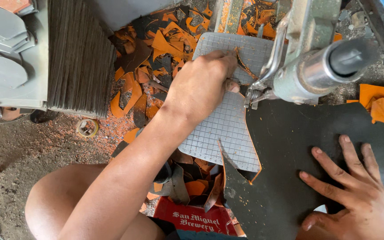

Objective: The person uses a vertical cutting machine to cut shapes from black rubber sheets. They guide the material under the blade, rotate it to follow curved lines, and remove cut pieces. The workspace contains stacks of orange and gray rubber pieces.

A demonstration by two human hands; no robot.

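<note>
Right at the middle of the shot, the left hand (203,84) is down on a grey gridded cutting template (227,124), fingers curled and pinched on a thin curling strip of offcut (242,62) near the template's top edge. Can't tell exactly how tight that pinch is, the knuckles hide most of it. The template lies flat, with its lower right edge tucked against a big black rubber sheet (290,146).

The right hand (356,191) is spread wide open, palm down, all fingers flat on the black sheet at the lower right. Not gripping anything, just pressing on it. The sheet has jagged cut edges (one pointy tongue of it sticks up along the template's bottom edge).

Just above the sheet sits a metal cutting machine (321,66), a silver cylinder body with a small foot and blade bit at its left end, right beside the left hand's fingertips and touching where the template meets the sheet.

Around all that: a heap of orange and black scraps (156,58) on the ground to the upper left, a tall stack of dark cut sheets (81,58) left of that, some grey sole-shaped pieces (1,53) in the far left corner, a small tape roll (87,128) on the dirt, and a red crate (192,220) at the bottom.
</note>
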